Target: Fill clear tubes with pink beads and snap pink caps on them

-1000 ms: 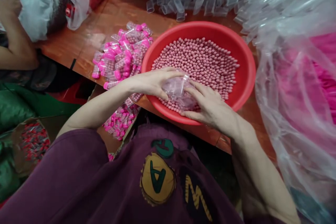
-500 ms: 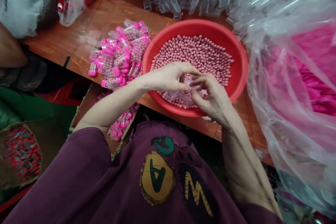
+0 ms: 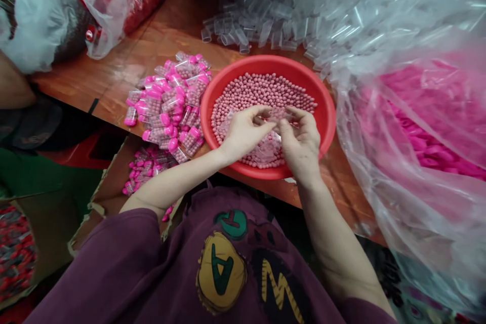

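A red basin (image 3: 328,111) holds many small pink beads (image 3: 261,92). Over it my left hand (image 3: 245,131) and my right hand (image 3: 301,144) meet, thumbs and fingers closed on a small clear plastic tube (image 3: 279,114) that looks pinkish. Fingers partly cover the tube, so how full it is cannot be made out. Just below my hands, clear plastic pieces (image 3: 266,151) lie on the beads. Left of the basin is a heap of clear tubes filled with pink beads and fitted with bright pink caps (image 3: 169,98).
Loose clear tubes (image 3: 261,25) spread behind the basin. A plastic bag of bright pink caps (image 3: 429,136) stands at right. Below the table edge, a cardboard box (image 3: 108,185) holds more filled tubes. Another person's arm (image 3: 13,83) is at far left.
The view has shifted, bringing a cardboard edge in at the top. My hands remain together over the basin, and the clear tube between them is more exposed.
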`<state>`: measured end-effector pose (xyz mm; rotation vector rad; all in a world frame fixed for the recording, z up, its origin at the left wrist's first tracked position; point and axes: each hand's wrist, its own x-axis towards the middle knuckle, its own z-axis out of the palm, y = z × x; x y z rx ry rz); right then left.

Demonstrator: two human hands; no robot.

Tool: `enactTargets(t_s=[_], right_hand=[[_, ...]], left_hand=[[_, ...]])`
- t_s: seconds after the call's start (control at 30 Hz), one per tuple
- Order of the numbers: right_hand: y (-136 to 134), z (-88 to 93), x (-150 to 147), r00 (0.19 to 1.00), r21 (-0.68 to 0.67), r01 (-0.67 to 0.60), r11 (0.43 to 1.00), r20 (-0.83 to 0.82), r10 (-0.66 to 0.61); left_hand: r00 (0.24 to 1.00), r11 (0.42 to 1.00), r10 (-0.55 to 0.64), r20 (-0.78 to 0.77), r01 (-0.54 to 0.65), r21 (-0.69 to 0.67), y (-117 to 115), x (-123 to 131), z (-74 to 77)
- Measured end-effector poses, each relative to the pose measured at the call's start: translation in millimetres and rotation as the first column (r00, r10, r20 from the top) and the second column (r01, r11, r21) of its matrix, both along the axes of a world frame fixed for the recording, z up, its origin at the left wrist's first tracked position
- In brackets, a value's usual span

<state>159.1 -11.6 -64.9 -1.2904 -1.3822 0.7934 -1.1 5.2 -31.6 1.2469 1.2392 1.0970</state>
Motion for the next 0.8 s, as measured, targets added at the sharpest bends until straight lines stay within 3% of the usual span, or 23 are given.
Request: enactTargets(t_s=[0.17,0.3,0.37,0.43,0.47,0.53,0.6,0.67,0.7,0.77,0.8], right_hand=[[11,-3.0,-5,0.998,-0.010,0.058,0.998,0.002,-0.058],[15,-1.9,-4,0.999,-0.065,-0.010,0.998,0.052,0.013],[7,5.9,-3,0.992,-0.072,-0.058,0.996,0.105,0.066],[-7,17.7,1,0.974,-0.017,-0.085,0.996,0.208,0.086],[-16,23.6,5,0.961,0.028,-0.082,0.996,0.267,0.072],[-30,31.6,21,0.922,0.122,-0.016,0.992,0.385,-0.033],[-37,32.4,54,0.857,0.202,0.124,0.971,0.472,-0.208],[-36,27.1,106,0.754,0.239,0.298,0.924,0.534,-0.381],[-33,23.1,138,0.704,0.224,0.376,0.899,0.562,-0.435],[-24,14.1,206,0.495,0.128,0.613,0.779,0.706,-0.506],[-18,9.6,238,0.424,0.048,0.685,0.727,0.785,-0.451]], left_hand=[[0.938,0.973,-0.044,-0.343,0.118,0.198,0,0,4.2],[0.860,0.943,-0.095,-0.502,0.240,0.232,24,-10,6.2],[0.755,0.917,-0.110,-0.646,0.328,0.227,45,-21,6.5],[0.586,0.890,-0.084,-0.806,0.409,0.204,67,-31,6.8],[0.487,0.878,-0.080,-0.869,0.448,0.170,77,-34,6.6],[0.401,0.867,-0.105,-0.910,0.485,0.114,93,-33,3.9],[0.298,0.848,-0.170,-0.939,0.530,0.015,101,-22,-2.2],[0.230,0.824,-0.237,-0.944,0.562,-0.070,103,-3,-10.4],[0.223,0.813,-0.264,-0.938,0.575,-0.092,101,8,-14.6],[0.241,0.791,-0.301,-0.923,0.604,-0.100,96,28,-22.1],[0.259,0.784,-0.317,-0.912,0.614,-0.098,94,36,-25.1]])
